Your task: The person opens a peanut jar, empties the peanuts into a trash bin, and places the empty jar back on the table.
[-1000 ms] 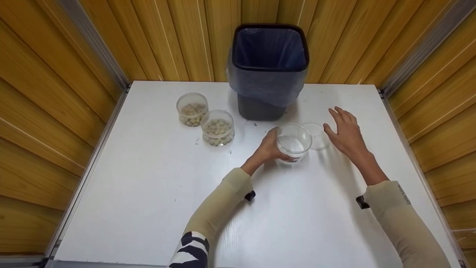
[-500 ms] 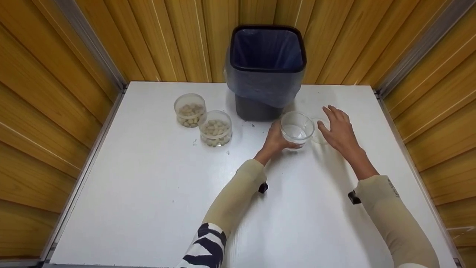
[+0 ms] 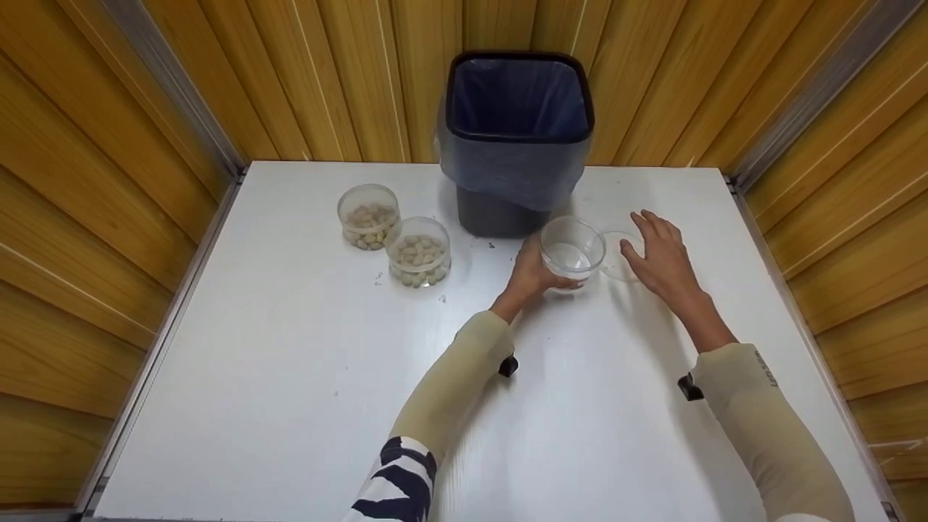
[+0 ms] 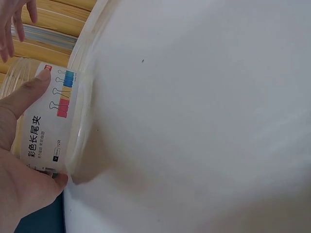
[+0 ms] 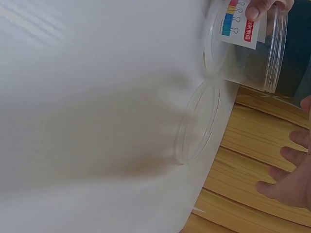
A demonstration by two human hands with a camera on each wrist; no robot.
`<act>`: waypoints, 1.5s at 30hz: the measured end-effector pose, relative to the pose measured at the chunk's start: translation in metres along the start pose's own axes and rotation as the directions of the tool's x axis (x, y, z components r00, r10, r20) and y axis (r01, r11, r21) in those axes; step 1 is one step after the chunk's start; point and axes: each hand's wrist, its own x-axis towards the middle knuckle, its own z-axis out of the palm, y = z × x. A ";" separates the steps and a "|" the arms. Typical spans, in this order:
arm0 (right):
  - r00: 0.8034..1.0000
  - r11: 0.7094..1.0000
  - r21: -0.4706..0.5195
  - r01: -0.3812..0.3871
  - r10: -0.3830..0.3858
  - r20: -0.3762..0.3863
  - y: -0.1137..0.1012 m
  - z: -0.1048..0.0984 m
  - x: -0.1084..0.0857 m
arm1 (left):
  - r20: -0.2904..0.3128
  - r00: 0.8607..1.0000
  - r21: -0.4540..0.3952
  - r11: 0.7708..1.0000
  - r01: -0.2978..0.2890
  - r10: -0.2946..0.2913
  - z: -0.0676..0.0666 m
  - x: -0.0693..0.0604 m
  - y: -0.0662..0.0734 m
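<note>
My left hand (image 3: 531,274) grips a clear round plastic jar (image 3: 569,255) from its left side, thumb toward me. The jar looks empty, with its top uncovered, and appears to stand on the white table. In the left wrist view, its white label (image 4: 51,121) shows coloured binder clips. To the right of the jar, a clear round lid (image 3: 615,267) lies flat on the table, also visible in the right wrist view as a lid (image 5: 197,124). Beside and above that lid, my right hand (image 3: 663,262) hovers with fingers spread, holding nothing.
Behind the jar stands a dark bin (image 3: 518,181) with a blue bag liner. Two clear tubs, one tub (image 3: 368,221) farther back and another tub (image 3: 418,257) nearer, contain pale oval pieces. Small crumbs (image 3: 444,299) lie nearby. Wood-patterned walls (image 3: 326,80) border the table.
My left hand has slid the jar away from me, toward the bin. The lid beside it has shifted slightly the same way. My right hand stays spread and has moved slightly left.
</note>
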 end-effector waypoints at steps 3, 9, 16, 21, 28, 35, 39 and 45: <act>1.000 1.000 0.000 -0.006 0.006 0.003 0.001 0.001 0.000 | -0.001 1.000 -0.018 1.000 -0.022 0.022 -0.001 0.000 -0.002; 1.000 1.000 0.016 -0.015 0.015 0.019 0.001 0.002 0.001 | -0.028 0.999 0.007 1.000 -0.029 0.030 -0.002 0.000 -0.001; 1.000 1.000 0.010 -0.006 0.006 0.021 0.001 0.004 -0.001 | 0.020 1.000 -0.007 1.000 -0.001 0.001 -0.001 0.001 0.000; 1.000 1.000 -0.003 -0.002 0.003 0.023 0.000 0.002 -0.002 | 0.073 0.995 0.025 0.998 0.059 -0.061 -0.006 -0.001 0.004; 1.000 1.000 -0.014 0.013 -0.013 0.017 -0.005 0.000 -0.004 | 0.112 0.994 0.114 0.994 0.002 -0.015 -0.028 -0.012 0.008; 0.998 0.998 -0.008 0.058 -0.058 0.012 -0.019 0.000 -0.005 | 0.130 0.991 0.325 0.944 -0.063 0.021 -0.074 -0.031 0.012; 0.995 0.995 0.010 0.097 -0.097 0.005 -0.026 0.002 -0.005 | 0.149 0.985 0.375 0.917 -0.139 0.088 -0.101 -0.045 0.014; 0.987 0.986 0.020 0.163 -0.163 -0.010 -0.037 0.007 -0.005 | 0.109 0.985 0.343 0.926 -0.160 0.130 -0.138 -0.071 0.014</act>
